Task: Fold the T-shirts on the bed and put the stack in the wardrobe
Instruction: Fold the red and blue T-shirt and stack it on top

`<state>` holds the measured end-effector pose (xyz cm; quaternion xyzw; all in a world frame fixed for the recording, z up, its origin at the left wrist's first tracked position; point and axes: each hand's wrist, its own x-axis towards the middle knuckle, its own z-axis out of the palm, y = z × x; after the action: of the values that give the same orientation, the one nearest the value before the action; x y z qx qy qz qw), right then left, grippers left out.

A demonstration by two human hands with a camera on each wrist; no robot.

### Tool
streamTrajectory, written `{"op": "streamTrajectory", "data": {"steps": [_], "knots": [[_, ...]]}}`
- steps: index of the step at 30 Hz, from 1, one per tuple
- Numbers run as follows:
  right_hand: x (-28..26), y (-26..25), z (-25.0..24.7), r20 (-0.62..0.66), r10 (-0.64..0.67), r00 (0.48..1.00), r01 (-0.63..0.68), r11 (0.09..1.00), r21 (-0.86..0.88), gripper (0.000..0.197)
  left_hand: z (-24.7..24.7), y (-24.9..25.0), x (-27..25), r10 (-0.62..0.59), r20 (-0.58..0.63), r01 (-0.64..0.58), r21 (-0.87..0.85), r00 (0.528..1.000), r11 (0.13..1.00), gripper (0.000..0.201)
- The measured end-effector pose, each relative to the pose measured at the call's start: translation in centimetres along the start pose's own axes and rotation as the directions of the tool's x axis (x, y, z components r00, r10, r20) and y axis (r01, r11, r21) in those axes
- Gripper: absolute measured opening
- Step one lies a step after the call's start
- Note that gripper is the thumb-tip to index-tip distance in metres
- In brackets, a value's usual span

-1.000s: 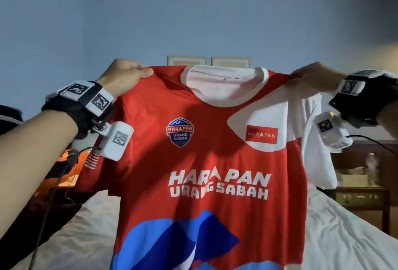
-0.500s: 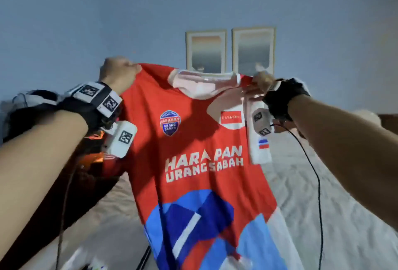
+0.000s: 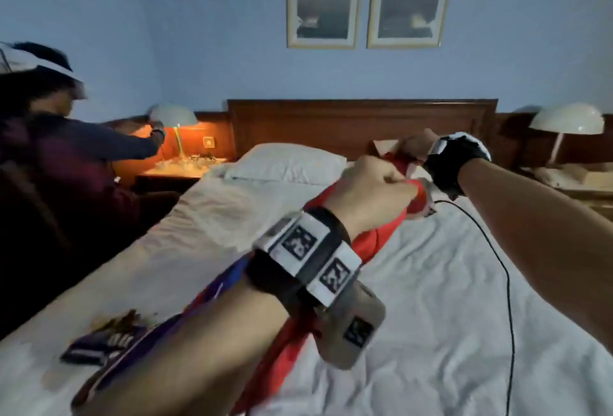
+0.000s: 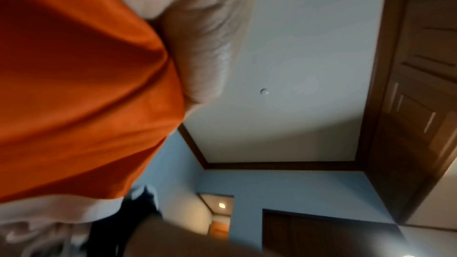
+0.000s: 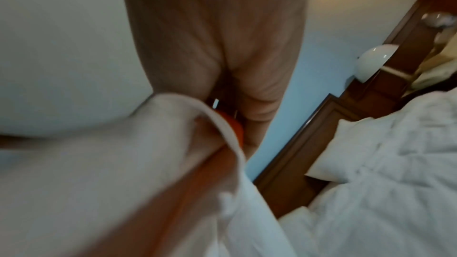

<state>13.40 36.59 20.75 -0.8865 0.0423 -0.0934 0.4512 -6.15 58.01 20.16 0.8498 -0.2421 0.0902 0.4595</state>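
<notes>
A red T-shirt with blue and white print hangs bunched between my two hands over the white bed. My left hand is nearest and grips the shirt's red top edge in a fist. Just beyond it my right hand pinches the other top corner. The shirt trails down to the lower left, under my left forearm. In the left wrist view the red cloth fills the left side beside my curled fingers. The right wrist view shows the shirt's white part under my hand.
A dark purple garment lies on the bed at the lower left. A pillow rests against the wooden headboard. Another person bends over the lit bedside table at the left. A lamp stands at the right. Wooden panelled doors show in the left wrist view.
The shirt was held up spread wide facing me. My hands have come close together and moved down over the bed, so the shirt now hangs bunched and edge-on.
</notes>
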Motion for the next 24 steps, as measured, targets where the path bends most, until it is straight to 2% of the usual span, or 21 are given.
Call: {"op": "streamTrajectory", "data": {"steps": [2, 4, 6, 9, 13, 15, 18, 20, 24], "knots": [[0.2, 6.0, 1.0, -0.034, 0.054, 0.998, -0.055, 0.997, -0.044, 0.031, 7.8, -3.4, -2.1, -0.078, 0.095, 0.078, 0.006, 0.992, 0.997, 0.023], [0.2, 12.1, 2.1, -0.026, 0.079, 0.997, -0.081, 0.99, -0.115, 0.04, 15.1, -6.1, -4.2, -0.16, 0.182, 0.154, 0.05, 0.97, 0.987, 0.014], [-0.2, 17.6, 2.9, 0.043, 0.12, 0.992, -0.111, 0.979, -0.171, 0.045, 21.5, -8.3, -5.7, -0.185, 0.254, 0.157, 0.129, 0.949, 0.979, 0.018], [-0.8, 24.9, 2.9, 0.043, 0.161, 0.986, -0.138, 0.933, -0.332, 0.054, 28.6, -10.6, -6.5, -0.202, 0.351, 0.156, 0.155, 0.914, 0.976, 0.022], [-1.1, 33.2, 1.5, 0.069, 0.241, 0.968, -0.185, 0.873, -0.45, 0.065, 36.5, -12.4, -6.5, -0.296, 0.504, 0.304, 0.069, 0.811, 0.95, 0.021], [-0.5, 36.7, 0.4, 0.091, 0.269, 0.959, -0.191, 0.848, -0.494, 0.068, 40.2, -12.9, -6.2, -0.303, 0.573, 0.342, 0.043, 0.761, 0.939, 0.022], [0.7, 41.1, -1.6, 0.088, 0.313, 0.946, -0.23, 0.835, -0.499, 0.069, 44.8, -12.8, -5.3, -0.302, 0.614, 0.364, 0.026, 0.729, 0.931, 0.026], [1.5, 43.6, -2.9, 0.086, 0.32, 0.943, -0.236, 0.832, -0.502, 0.071, 47.3, -11.9, -4.3, -0.3, 0.62, 0.358, 0.032, 0.726, 0.933, 0.027], [2.2, 46.6, -5.1, 0.02, 0.32, 0.947, -0.263, 0.812, -0.52, 0.076, 50.7, -9.8, -2.7, -0.286, 0.653, 0.353, 0.031, 0.701, 0.935, 0.027]]}}
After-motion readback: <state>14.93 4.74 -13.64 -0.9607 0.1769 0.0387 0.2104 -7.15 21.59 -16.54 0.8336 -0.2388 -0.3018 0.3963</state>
